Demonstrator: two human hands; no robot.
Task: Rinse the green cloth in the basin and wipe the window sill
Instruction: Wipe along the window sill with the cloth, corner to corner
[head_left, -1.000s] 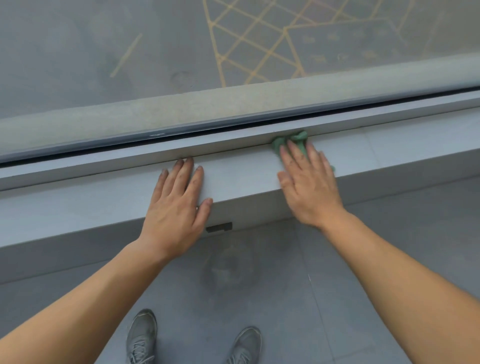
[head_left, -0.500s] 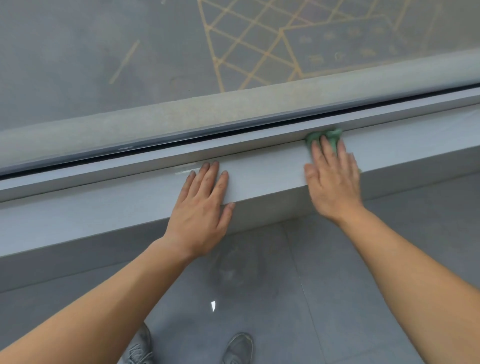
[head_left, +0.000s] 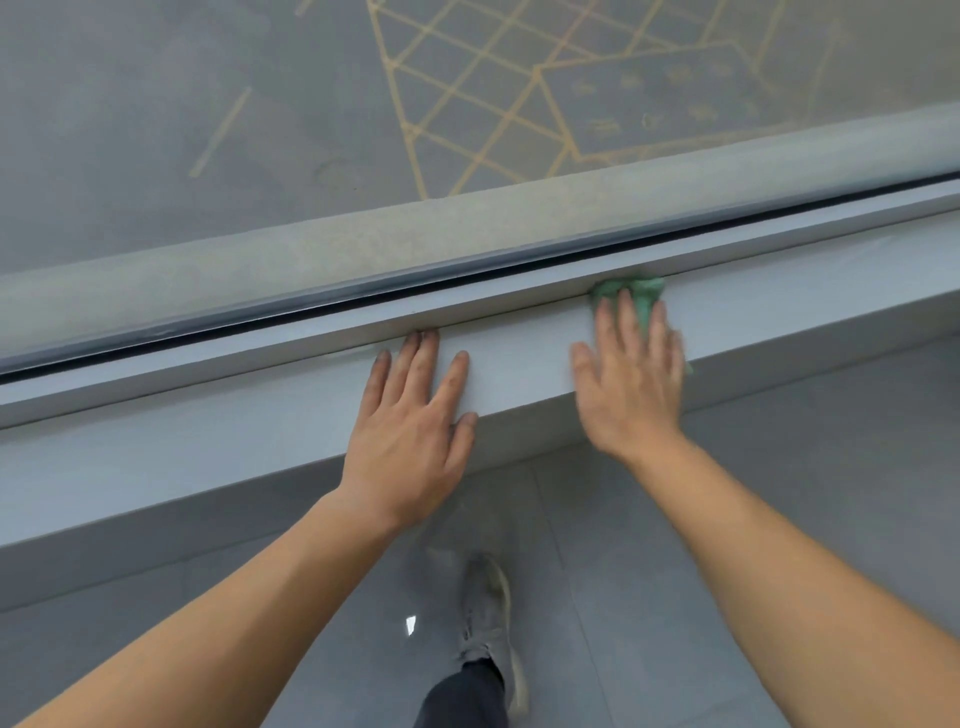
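The green cloth (head_left: 631, 296) is being pressed onto the window sill (head_left: 519, 358) under the flat, spread right hand (head_left: 631, 384) for wiping; the left hand (head_left: 410, 431), grip spread, is being leaned on for support.

The right hand (head_left: 631, 384) presses flat on the green cloth (head_left: 636, 296) on the window sill (head_left: 260, 415); the left hand (head_left: 410, 436) lies flat beside it.

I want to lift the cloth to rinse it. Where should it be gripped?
Pinch the bunched far end of the green cloth, which sticks out past the right hand fingertips, coming from above. The rest lies flat under that palm on the window sill, so probably only the raised folds offer a hold.
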